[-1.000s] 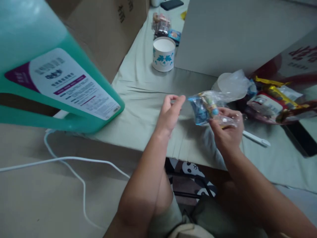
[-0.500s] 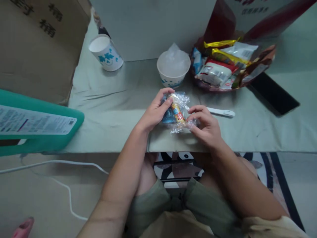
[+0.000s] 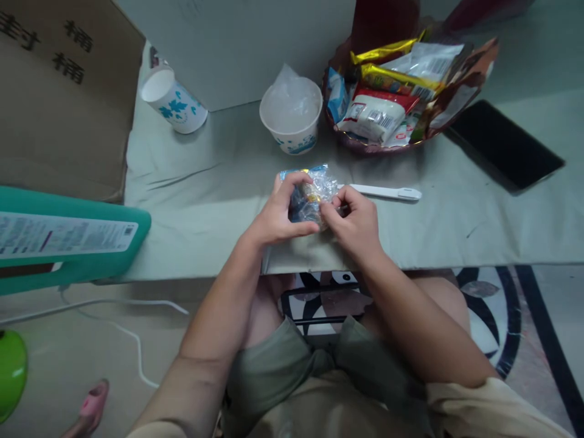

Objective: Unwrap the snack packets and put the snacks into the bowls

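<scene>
One clear packet [image 3: 326,180] is held — left hand [image 3: 275,217], grip curled round it; right hand [image 3: 358,224] pinching its edge. Two cups [image 3: 296,143], one bowl [image 3: 360,145], one phone [image 3: 508,145] share the counter [image 3: 456,225].

Fingers [image 3: 294,180] on packet [image 3: 314,199] (clear), cup [image 3: 294,142] beyond; phone [image 3: 506,146]

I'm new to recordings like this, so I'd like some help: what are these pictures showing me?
There is no machine here: these are a person's bare hands. Every picture comes from one camera worn on the head, looking forward and down. The left hand and right hand hold a crinkly plastic packet. On the cloth-covered table are two patterned paper cups, a bowl of wrapped snacks, a white stick and what looks like a phone.
</scene>
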{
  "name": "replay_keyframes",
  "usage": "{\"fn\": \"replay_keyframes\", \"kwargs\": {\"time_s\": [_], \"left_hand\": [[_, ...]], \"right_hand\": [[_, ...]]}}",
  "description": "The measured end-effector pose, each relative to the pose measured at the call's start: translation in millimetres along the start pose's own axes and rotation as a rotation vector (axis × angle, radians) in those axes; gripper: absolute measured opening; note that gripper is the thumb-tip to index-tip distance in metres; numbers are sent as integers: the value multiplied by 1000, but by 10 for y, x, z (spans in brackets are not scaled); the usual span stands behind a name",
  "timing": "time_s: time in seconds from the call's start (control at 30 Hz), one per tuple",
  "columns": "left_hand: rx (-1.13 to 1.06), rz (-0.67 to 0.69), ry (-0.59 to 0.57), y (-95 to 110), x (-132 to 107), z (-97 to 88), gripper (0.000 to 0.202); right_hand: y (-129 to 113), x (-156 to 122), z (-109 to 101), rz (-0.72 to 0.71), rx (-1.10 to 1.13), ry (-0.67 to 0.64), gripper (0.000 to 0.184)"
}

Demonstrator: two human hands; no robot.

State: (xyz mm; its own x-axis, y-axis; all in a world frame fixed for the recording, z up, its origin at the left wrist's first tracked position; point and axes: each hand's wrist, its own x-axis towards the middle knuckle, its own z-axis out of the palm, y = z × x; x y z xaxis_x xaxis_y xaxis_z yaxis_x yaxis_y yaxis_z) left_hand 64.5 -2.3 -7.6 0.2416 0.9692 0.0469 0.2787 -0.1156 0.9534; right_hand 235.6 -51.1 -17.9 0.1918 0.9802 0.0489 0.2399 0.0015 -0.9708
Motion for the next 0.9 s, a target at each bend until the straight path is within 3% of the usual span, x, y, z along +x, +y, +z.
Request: {"fn": "replay_keyframes", "kwargs": {"time_s": [0.1,0.27,0.33,0.4,0.57,0.73,0.9], "left_hand": [[112,75,-73,-39,-2,-14,58],[79,45,185,-120,38,-87,47],[53,58,283,-174,65,-133,50],[15,83,336,-249,90,-182,51],[38,202,352,-478,137,-272,41],[150,226,440,-627,185,-318,27],[222,327,439,-600,188,-343,29]], "right_hand": [[-20,31,10,9,24,-20,19],[-39,206,-123,-137,-27,67,16],[-25,295,-224,-215,-151,88,10],[14,354,-332,-242,-337,104,15],[236,328,-508,-136,-764,201,39],[420,268,-532,-131,-803,194,40],[291,277,-491,-156,-692,175,29]]}}
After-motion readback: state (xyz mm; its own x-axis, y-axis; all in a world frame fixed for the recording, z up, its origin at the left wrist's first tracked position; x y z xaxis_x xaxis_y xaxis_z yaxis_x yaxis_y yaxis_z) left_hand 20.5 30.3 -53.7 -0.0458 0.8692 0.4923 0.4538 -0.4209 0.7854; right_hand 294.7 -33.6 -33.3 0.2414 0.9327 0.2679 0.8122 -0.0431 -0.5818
